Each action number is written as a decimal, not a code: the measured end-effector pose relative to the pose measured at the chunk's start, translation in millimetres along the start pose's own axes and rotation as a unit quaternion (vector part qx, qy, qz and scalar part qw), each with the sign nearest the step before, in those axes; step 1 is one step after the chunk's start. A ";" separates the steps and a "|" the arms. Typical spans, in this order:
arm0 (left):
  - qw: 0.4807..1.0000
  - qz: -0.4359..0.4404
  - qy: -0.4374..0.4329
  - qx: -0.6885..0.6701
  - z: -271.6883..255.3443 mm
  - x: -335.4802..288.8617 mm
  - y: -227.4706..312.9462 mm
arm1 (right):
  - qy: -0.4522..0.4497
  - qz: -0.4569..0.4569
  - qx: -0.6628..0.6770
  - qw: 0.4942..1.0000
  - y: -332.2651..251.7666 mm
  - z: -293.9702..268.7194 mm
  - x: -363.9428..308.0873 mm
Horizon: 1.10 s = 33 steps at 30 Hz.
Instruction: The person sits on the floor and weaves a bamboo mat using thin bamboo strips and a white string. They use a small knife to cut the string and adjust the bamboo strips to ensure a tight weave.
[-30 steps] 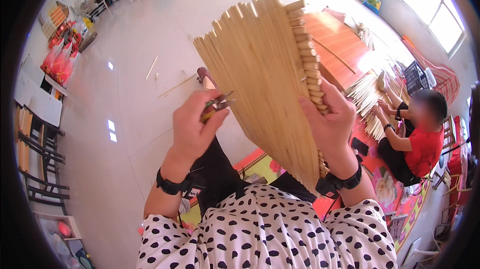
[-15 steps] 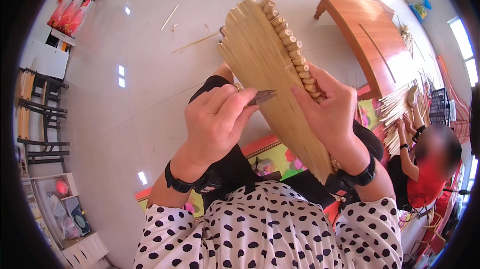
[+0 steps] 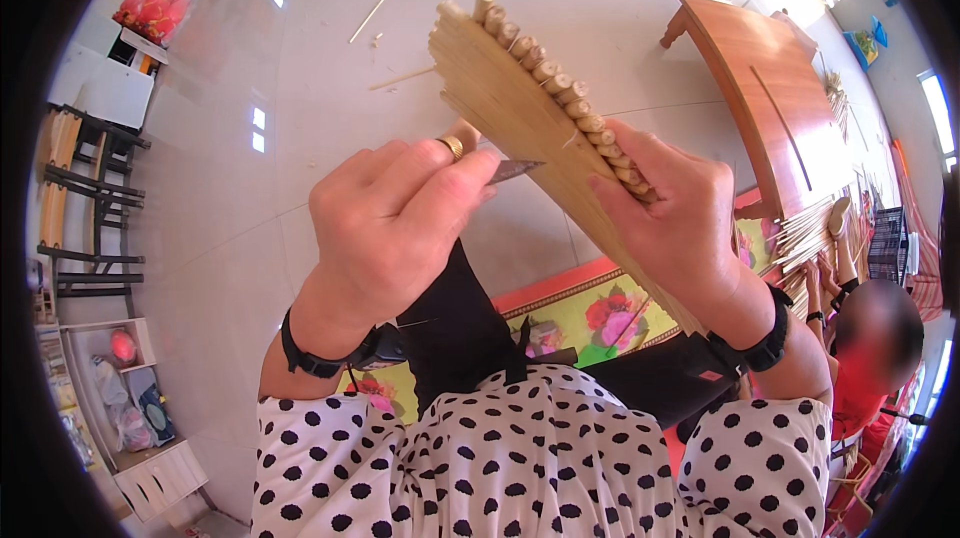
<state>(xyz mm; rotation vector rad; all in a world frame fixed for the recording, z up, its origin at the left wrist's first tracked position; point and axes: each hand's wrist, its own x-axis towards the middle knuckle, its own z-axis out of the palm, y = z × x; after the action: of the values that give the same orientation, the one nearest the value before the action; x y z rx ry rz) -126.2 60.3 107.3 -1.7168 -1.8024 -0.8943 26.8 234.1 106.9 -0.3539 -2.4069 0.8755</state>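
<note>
In the middle is a flat tan mat of slim stalks (image 3: 530,103), its right edge a row of thick, round cut ends bound with thread. My right hand (image 3: 672,206) is closed on that edge, the thumb lying on the flat face and the fingers behind the row. A small, pointed dark metal blade (image 3: 516,170) sticks out of my left hand (image 3: 395,213), which is closed around it. Its handle is hidden in the fist. The blade's tip lies over the mat's left side; whether it touches the stalks I cannot tell.
A brown wooden table (image 3: 755,78) stands at the upper right with a thin stick on it. Loose stalks (image 3: 805,236) lie near a seated person in red (image 3: 862,393). Dark folded frames (image 3: 95,203) and a white shelf (image 3: 150,438) line the left.
My left hand has moved a little left and nearer me with the blade, which has drawn back from the mat's middle. The mat has tilted, its far end shifting left.
</note>
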 end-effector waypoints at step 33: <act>0.967 0.164 -0.138 0.134 -50.7 -27.6 -64.2 | -0.249 -0.059 0.043 0.966 -14.7 87.1 29.8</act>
<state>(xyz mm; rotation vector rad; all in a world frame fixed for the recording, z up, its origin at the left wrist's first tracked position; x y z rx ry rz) -192.0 4.5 112.7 -1.9525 -1.6409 -0.2714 -48.6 190.8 73.1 0.0557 -2.7925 1.1142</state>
